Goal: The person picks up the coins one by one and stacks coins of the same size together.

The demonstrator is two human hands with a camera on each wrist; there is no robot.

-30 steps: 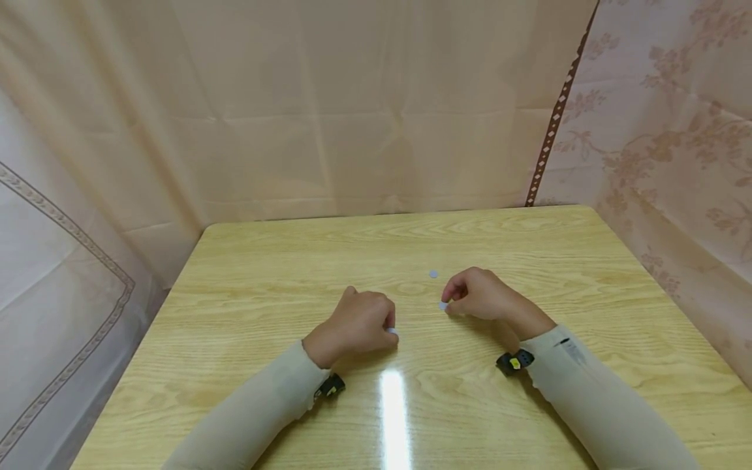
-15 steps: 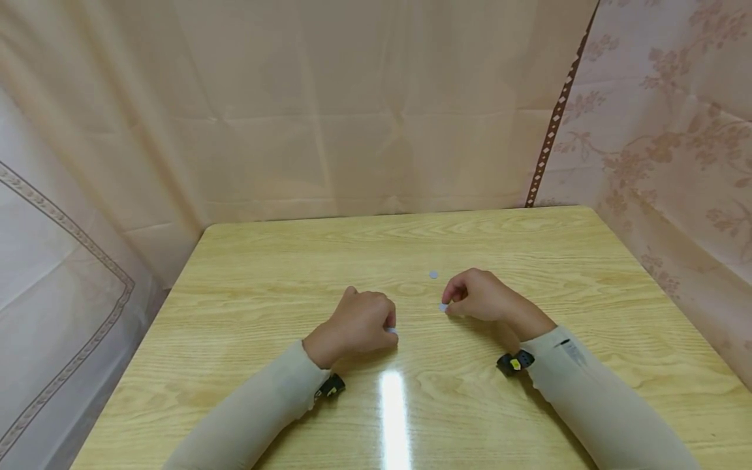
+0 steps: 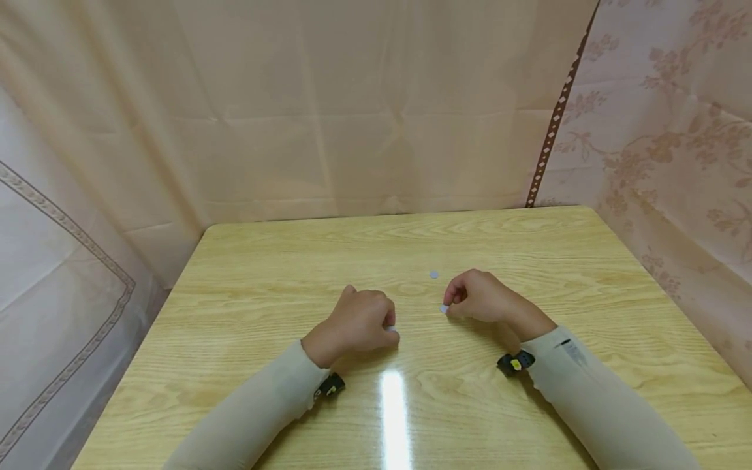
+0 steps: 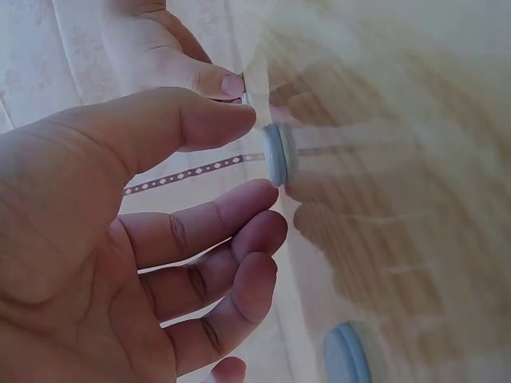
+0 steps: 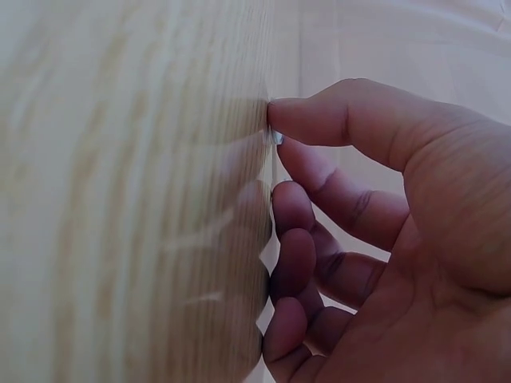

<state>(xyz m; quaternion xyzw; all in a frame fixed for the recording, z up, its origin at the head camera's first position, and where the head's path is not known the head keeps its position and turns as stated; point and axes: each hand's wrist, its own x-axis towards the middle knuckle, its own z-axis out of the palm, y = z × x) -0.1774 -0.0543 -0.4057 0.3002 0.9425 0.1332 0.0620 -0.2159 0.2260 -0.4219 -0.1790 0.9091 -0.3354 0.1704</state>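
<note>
My left hand rests low over the table, its thumb and index finger at the edges of a small pale blue disc. In the left wrist view this disc looks thick, with a groove round its rim. To the right, my right hand holds another pale disc between thumb and index finger; its other fingers curl against the tabletop. Beyond the hands a third pale disc lies flat. One more blue disc shows low in the left wrist view, hidden by the left hand in the head view.
A beige curtain hangs behind the table's far edge. Patterned cloth lines the right side, and pale cloth the left. A bright light reflection falls on the near wood surface.
My right hand and its disc have shifted very slightly toward me. The left hand stays almost in place, and the far disc lies as before.
</note>
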